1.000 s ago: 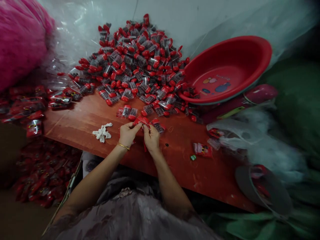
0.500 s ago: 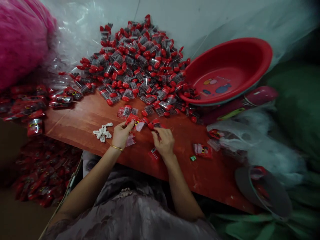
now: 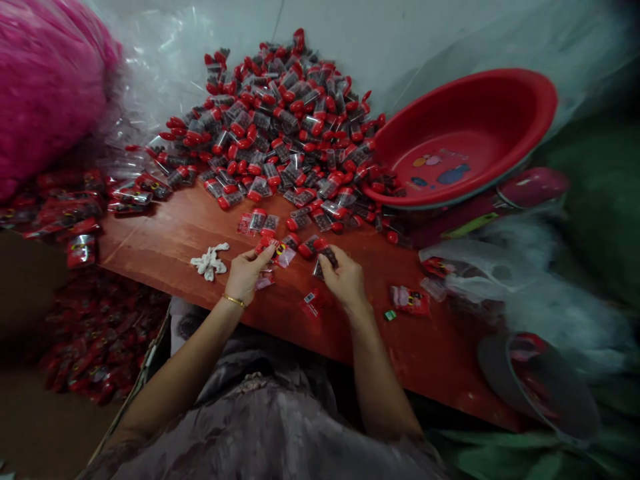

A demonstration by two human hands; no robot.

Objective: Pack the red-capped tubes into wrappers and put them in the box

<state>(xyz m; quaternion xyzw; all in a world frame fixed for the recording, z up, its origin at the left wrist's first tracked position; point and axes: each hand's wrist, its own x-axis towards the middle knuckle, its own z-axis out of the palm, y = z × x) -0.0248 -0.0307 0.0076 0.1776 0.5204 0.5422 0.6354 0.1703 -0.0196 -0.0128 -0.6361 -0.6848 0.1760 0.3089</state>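
Observation:
My left hand [image 3: 246, 275], with a gold bangle at the wrist, pinches a small red printed packet [image 3: 284, 255] with a clear part. To its right, my right hand [image 3: 344, 277] has its fingers closed on a small red-capped clear container [image 3: 326, 253] with dark contents. Several more such containers lie just beyond both hands, below a large heap [image 3: 280, 127] of them. A red label piece [image 3: 311, 303] rests on the reddish table [image 3: 165, 240] between my forearms. White crumpled strips [image 3: 210, 262] lie left of my left hand.
A red basin [image 3: 480, 133] leans at the right of the heap. Filled red packets [image 3: 65, 207] lie at the left. Right of my right hand are a red packet [image 3: 410, 300], a green piece [image 3: 390, 315], clear bags [image 3: 540, 293] and a grey bowl [image 3: 540, 383].
My right hand has moved slightly right and now holds a container. My left hand stays near the same place with the red packet. The whole view has shifted a little.

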